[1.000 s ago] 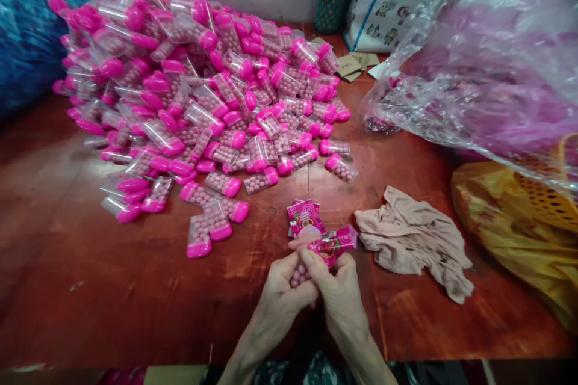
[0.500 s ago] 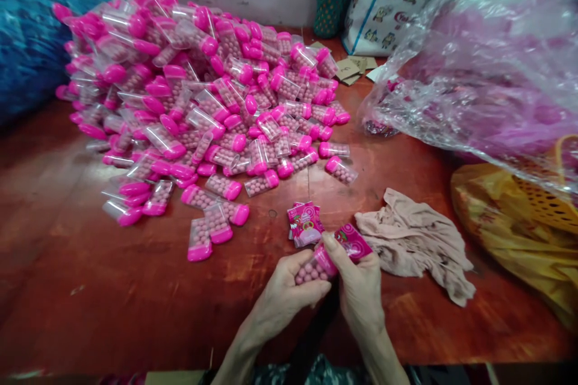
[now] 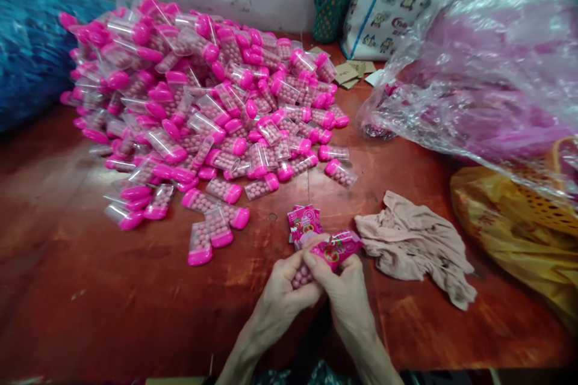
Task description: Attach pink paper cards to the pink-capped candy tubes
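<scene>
In the head view, a clear container with pink balls (image 3: 301, 277) is held between the two hands, above the near part of the red-brown table (image 3: 135, 295). The container is grasped by the left hand (image 3: 280, 289), with the fingers bent around it. A pink printed wrapper (image 3: 338, 248) is pinched by the right hand (image 3: 347, 283), with the thumb laid on top. How far the wrapper is put over the container cannot be told, because this part is covered by the fingers. Just beyond the hands, some flat printed wrappers (image 3: 303, 222) are stacked on the table. Farther away, to the left, a large heap of pink-capped containers (image 3: 208, 126) is seen. To the right of the hands, a crumpled beige cloth (image 3: 415, 240) is laid, and beside it a yellow bag (image 3: 497, 216) is placed.
</scene>
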